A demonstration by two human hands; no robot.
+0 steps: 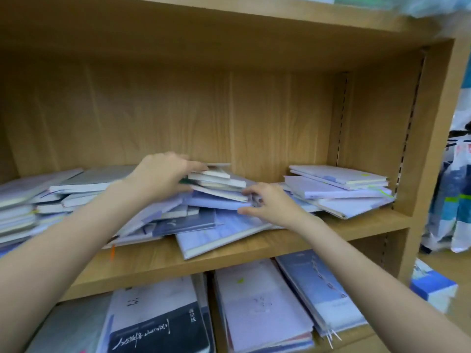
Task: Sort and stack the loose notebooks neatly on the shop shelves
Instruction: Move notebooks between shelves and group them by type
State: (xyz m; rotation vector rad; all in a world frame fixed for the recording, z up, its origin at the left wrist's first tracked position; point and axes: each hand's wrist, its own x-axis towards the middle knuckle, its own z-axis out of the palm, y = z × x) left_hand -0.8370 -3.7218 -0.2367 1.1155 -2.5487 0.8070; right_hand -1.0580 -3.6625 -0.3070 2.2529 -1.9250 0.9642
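My two bare arms reach into a wooden shop shelf (254, 253) at the centre of the frame, where loose notebooks lie in a slumped heap (204, 215). The covers are mostly pale lavender and white, with one dark navy cover low in the pile; cream page edges show along their sides, and the books are fanned at odd angles, some overhanging the shelf's front edge. An orange ribbon marker (112, 252) dangles over that edge at lower left of the heap.

My left hand (160, 174), palm down and fingers spread, rests on top of a small tilted stack of thin notebooks (219, 180) at the heap's peak; I cannot tell whether it is gripping them or only pressing. My right hand (270, 202), fingers curled, pinches the right-hand edges of the lavender notebooks just below that stack.

At the left of the frame a lower, flatter pile (30, 200) runs along the same shelf. At the right, a tidier pile of lavender notebooks (336, 189) sits against the side wall. On the shelf below, at the bottom of the frame, larger books (260, 301) lie flat in rows, one with a black-and-white cover (158, 327).
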